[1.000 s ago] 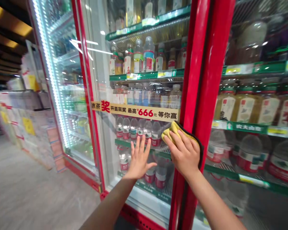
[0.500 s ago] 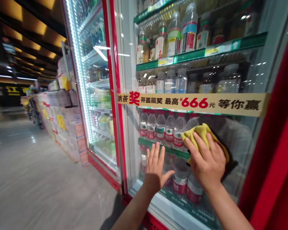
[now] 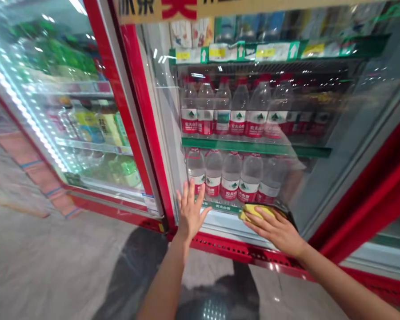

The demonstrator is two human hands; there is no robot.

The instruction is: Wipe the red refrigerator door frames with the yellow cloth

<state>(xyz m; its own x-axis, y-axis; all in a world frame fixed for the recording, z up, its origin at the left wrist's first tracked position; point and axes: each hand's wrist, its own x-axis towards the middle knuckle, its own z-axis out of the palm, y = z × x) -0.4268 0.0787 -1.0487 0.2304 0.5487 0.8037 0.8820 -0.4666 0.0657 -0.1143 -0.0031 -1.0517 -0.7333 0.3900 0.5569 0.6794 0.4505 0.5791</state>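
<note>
My left hand [image 3: 190, 215] rests with fingers spread against the lower left of the glass door [image 3: 320, 182] of a drinks fridge, holding nothing. Near the bottom of the same pane, my right hand [image 3: 276, 231] presses a folded yellow cloth [image 3: 252, 210] with a dark underside flat on the glass. Its fingers lie over the cloth and partly hide it. Behind the glass, water bottles [image 3: 231, 180] with red and white labels stand in a row close above both hands. A second row of such bottles [image 3: 239, 109] fills the shelf above.
The red door frame [image 3: 143, 120] runs down on the left, beside another lit fridge with green bottles [image 3: 53, 53]. A beige printed strip [image 3: 240, 6] crosses the glass at the top. Below lie the red base grille [image 3: 233, 249] and the grey floor [image 3: 70, 266].
The view has tilted down towards the base of the fridge. My right hand has moved down the glass with the cloth, to the bottom edge. My left hand has also shifted lower.
</note>
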